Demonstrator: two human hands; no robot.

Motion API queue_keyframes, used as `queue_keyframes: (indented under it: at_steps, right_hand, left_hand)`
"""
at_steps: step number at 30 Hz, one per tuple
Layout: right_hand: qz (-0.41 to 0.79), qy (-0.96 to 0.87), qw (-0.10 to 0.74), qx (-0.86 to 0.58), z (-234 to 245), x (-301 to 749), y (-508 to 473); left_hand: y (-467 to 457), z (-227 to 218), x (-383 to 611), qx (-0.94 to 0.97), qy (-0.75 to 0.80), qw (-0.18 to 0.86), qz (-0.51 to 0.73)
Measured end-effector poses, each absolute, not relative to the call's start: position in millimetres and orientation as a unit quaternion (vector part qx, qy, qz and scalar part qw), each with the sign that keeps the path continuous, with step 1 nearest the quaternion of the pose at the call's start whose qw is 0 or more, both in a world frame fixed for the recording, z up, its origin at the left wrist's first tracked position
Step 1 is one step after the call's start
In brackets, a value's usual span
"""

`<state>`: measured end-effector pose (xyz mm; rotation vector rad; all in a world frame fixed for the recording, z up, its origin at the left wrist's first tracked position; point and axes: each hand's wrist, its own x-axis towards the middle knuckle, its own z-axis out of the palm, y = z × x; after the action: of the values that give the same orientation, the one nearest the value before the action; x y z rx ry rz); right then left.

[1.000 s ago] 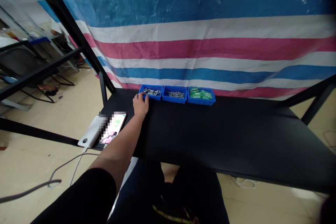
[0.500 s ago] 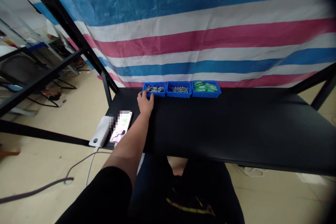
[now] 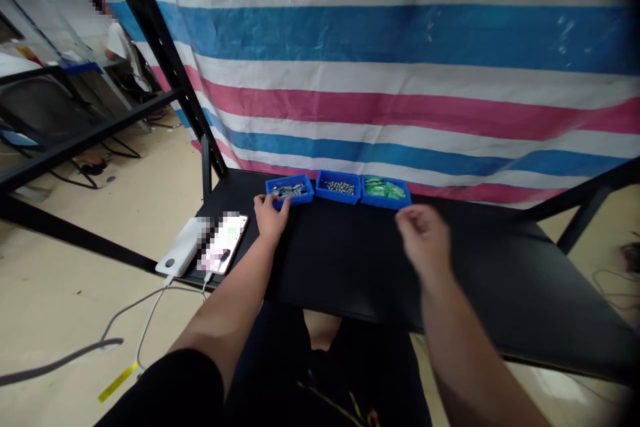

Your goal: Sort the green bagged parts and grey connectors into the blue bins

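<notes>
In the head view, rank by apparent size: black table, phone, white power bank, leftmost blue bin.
1. black table
2. phone and white power bank, about alike
3. leftmost blue bin, though it sits farther from the camera

A tarpaulin [image 3: 400, 80] striped blue, white and pink is hung just beyond the left hand's [image 3: 270, 213] grip, behind a black table [image 3: 500, 267]. A slanted black frame post [image 3: 165, 60] is seen above and left of the grip. Pale floor [image 3: 75, 280] is spread to its left, where a grey cable [image 3: 60, 361] is trailed. Soft, even light is cast.
</notes>
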<state>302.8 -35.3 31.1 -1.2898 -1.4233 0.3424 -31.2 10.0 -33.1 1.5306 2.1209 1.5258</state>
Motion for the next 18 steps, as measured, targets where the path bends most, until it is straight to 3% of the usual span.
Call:
queue_keyframes:
  at_steps: [4,8,13,18]
  right_hand:
    - [0.294,-0.653,0.470,-0.516,-25,260,-49]
    - [0.269,-0.714,0.412,-0.499,-46,216,-61]
    - [0.266,-0.731,0.438,-0.452,-41,179,-59]
    - [0.336,-0.629,0.507,-0.484,-59,140,-49]
  left_hand:
    - [-28,-37,-33,0.502,0.697,0.068,0.508]
    - [-72,-38,-31,0.524,0.682,0.068,0.505]
    - [-94,-35,-19,0.559,0.658,0.048,0.503]
    - [-90,-36,-13,0.601,0.623,0.025,0.500]
